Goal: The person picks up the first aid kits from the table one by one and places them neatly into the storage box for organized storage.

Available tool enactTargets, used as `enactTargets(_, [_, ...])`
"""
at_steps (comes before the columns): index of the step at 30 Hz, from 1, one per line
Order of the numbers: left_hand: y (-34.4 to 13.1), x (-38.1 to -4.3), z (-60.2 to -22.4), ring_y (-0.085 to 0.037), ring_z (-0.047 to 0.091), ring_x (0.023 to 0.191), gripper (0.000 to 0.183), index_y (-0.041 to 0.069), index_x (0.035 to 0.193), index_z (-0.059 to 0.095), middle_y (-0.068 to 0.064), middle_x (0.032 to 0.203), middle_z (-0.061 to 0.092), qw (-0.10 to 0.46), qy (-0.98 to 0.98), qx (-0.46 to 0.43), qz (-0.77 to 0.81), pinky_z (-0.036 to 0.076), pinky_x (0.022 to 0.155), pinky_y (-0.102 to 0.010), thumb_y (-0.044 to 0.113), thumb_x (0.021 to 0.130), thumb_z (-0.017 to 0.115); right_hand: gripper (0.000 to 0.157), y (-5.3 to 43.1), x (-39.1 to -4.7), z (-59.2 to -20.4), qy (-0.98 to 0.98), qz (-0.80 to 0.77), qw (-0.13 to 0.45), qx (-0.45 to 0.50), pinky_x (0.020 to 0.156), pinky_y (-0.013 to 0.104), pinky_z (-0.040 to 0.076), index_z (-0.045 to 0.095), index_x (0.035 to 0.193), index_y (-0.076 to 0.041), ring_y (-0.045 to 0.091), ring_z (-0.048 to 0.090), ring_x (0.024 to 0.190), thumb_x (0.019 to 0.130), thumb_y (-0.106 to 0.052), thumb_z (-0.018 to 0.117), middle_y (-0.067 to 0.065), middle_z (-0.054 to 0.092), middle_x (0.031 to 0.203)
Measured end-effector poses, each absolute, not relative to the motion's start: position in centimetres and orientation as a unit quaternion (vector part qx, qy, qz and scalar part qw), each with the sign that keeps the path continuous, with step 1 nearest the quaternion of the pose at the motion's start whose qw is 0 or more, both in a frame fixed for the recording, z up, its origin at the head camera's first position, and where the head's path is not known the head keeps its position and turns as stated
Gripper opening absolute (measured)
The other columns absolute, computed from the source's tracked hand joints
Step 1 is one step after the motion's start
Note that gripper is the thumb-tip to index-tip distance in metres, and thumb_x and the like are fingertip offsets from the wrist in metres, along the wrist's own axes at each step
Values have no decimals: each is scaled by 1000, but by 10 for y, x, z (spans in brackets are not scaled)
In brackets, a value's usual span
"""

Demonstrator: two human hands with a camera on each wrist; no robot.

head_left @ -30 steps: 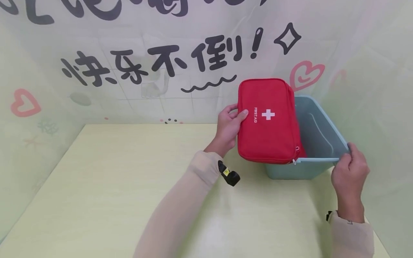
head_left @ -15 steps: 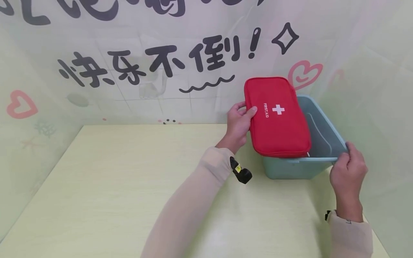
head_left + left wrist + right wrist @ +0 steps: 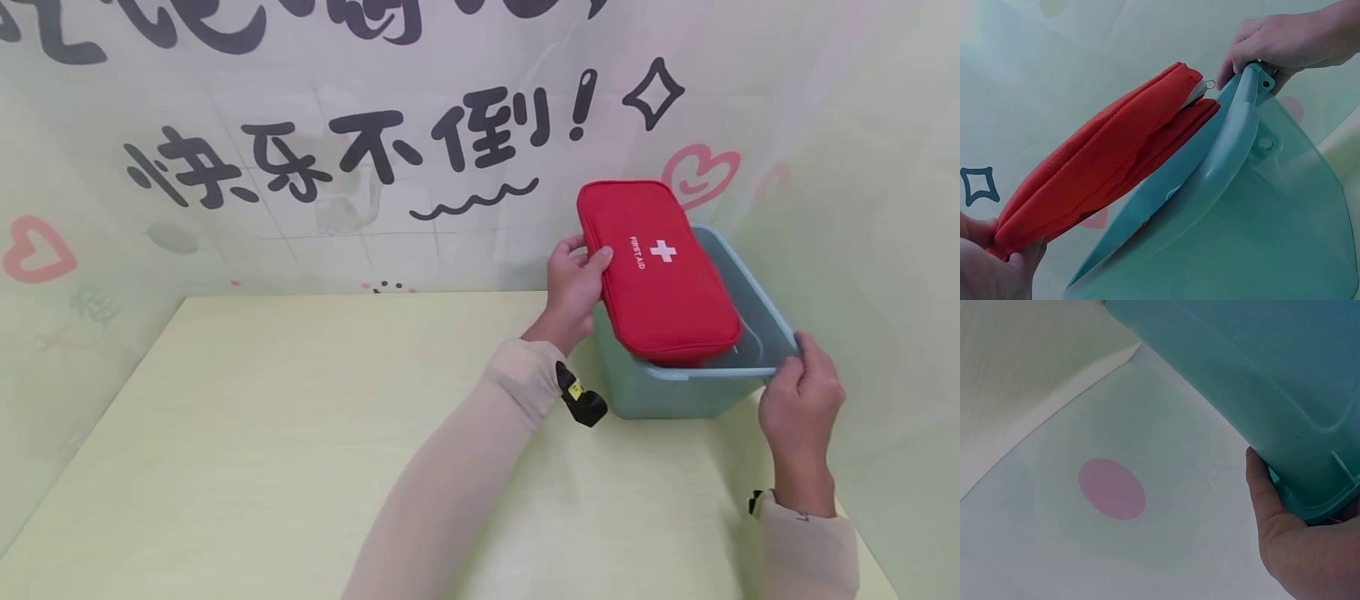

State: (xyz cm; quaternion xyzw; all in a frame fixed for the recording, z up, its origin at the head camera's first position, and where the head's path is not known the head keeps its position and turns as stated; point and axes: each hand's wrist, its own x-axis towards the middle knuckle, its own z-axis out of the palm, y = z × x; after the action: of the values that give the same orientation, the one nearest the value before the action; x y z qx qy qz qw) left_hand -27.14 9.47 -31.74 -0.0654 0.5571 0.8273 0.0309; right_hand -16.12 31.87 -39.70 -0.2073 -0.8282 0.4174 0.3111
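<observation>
My left hand (image 3: 576, 287) pinches the left side of a red first aid bag (image 3: 667, 283) with a white cross, thumb on its front and fingers behind. The bag slants over the mouth of a blue-green plastic bin (image 3: 667, 396), its lower end inside the near rim in the head view. From the left wrist, the bag (image 3: 1110, 150) shows edge-on, with a zipper pull at its far end near the bin's rim (image 3: 1229, 137). My right hand (image 3: 802, 400) grips the bin's near right corner; the right wrist view shows its thumb and palm against the bin (image 3: 1260, 375).
The bin stands at the back right of a pale wooden table (image 3: 300, 442), close to the right wall. A printed sheet (image 3: 465, 242) with dark characters and pink hearts covers the back wall.
My left hand has carried the first aid bag rightward and tilted it, its lower end passing from before the bin's rim to inside it. My right hand keeps its grip on the corner.
</observation>
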Motion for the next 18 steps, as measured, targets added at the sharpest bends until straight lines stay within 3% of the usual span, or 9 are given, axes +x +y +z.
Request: enactTargets(18, [119,-274,-329,-18,66,88,36,14,129,54,-1,98,63,38,584,-76,807,59,83,-38,16,96,67,49,320,-162,-400,-828,408,335,-192,111,45,37,51,143,-1,37,50,118,102,-16,29,23,55,138])
